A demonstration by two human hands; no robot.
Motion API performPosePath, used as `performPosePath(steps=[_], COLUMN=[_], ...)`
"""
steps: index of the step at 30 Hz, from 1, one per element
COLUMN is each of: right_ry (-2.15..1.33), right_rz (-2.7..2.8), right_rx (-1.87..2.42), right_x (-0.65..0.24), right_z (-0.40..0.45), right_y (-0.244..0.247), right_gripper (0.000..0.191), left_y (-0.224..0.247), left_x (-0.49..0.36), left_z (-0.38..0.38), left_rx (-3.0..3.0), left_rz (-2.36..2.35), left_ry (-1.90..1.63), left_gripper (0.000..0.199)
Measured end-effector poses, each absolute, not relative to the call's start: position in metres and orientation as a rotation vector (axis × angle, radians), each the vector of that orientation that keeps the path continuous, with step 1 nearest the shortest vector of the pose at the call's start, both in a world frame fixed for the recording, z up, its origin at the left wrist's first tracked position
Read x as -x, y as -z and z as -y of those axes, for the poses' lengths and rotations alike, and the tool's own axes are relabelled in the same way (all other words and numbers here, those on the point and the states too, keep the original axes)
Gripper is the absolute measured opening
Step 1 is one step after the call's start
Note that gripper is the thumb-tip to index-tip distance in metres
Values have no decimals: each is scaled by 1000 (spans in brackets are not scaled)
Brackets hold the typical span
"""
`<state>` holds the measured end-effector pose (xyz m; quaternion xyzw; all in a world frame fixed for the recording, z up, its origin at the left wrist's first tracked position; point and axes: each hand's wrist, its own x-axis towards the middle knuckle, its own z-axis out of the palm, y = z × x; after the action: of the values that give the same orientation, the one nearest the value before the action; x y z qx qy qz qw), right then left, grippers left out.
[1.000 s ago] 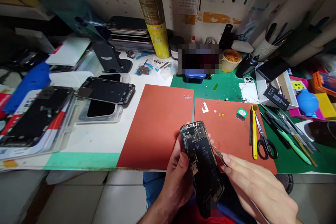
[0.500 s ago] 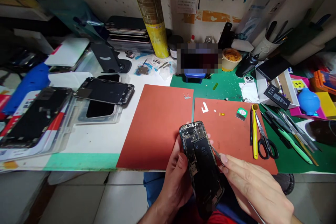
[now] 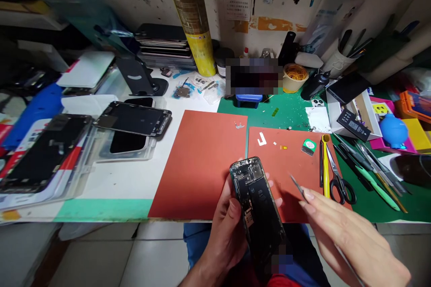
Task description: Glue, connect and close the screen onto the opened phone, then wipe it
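Observation:
My left hand (image 3: 227,228) is wrapped round an opened phone (image 3: 259,206), thumb on its left edge and fingertips showing past its right edge. The phone's inside faces up, with circuit parts at the top and a dark battery. Thin metal tweezers (image 3: 298,186) are pinched in my right hand (image 3: 346,233), to the right of the phone and apart from it, their tip pointing up and left. Beneath and beyond lie two red-brown mats (image 3: 202,157). Small white pieces (image 3: 261,139) and a tiny yellow part (image 3: 284,147) rest on the right mat.
Scissors (image 3: 340,184) and a yellow-handled tool (image 3: 325,166) lie at the right mat's edge, beside several slim tools. More opened phones (image 3: 134,119) sit on the left. A spray can (image 3: 195,27) stands at the back. A white box (image 3: 373,121) is at the right.
My right hand has moved right with the tweezers, away from the phone's right edge. The left hand and phone have stayed almost in place.

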<state>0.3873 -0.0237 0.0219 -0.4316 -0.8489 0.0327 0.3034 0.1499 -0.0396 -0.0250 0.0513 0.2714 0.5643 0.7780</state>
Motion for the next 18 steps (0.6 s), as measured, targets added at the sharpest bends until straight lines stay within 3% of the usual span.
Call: performPosePath(steps=[4,8,10,18], right_ry=[185,206,231,196], right_rz=[1987,1876,1935,2156], right_rx=[1201,1325,1348,1347], right_x=[-389,-390,-389,-391], right_z=[-16,-72,-90,-95], right_y=[-27,-20,-14,9], right_gripper=[62,22,11,21], left_y=[27,24,21,14], left_x=[-154,-152,-150,-144], left_z=[40,40,40,35], left_rx=[-133,-152,-129,12], left_rz=[-572,-585,-605,-630], left_ry=[-1286,-1261,-1219,-1139], left_gripper=[78,83,85,84])
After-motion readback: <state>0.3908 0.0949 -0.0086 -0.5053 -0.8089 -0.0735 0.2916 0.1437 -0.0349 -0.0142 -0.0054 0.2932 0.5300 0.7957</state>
